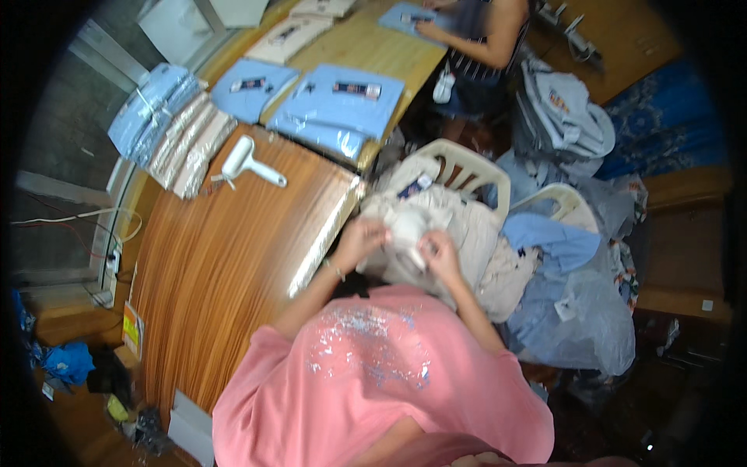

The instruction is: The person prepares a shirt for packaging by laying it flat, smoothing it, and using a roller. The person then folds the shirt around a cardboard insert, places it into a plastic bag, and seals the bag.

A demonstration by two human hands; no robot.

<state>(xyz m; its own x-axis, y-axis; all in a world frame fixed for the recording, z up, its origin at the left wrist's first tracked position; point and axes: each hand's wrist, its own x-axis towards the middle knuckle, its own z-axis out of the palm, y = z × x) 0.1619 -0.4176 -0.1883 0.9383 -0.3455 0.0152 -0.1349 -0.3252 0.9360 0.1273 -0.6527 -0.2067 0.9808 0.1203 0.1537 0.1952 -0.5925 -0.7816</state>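
Note:
A whitish bunched piece of cloth (pixel 408 227) is held up in front of my chest, over the pile on the chair. My left hand (pixel 362 240) pinches its left side with closed fingers. On the other side, my right hand (pixel 440 253) grips it between thumb and fingers. Beneath and behind it lies a heap of cream garments (pixel 471 226) on a pale plastic chair (pixel 498 167), one with a dark label (pixel 415 185). Motion blurs the cloth, so its exact kind cannot be made out.
A white lint roller (pixel 247 162) lies on the wood-grain table (pixel 226 272) at left. Beyond it are folded blue shirts (pixel 342 101) and packed stacks (pixel 156 113). Another person (pixel 482 47) works at the far table. Plastic bags and blue cloth (pixel 556 241) crowd the right.

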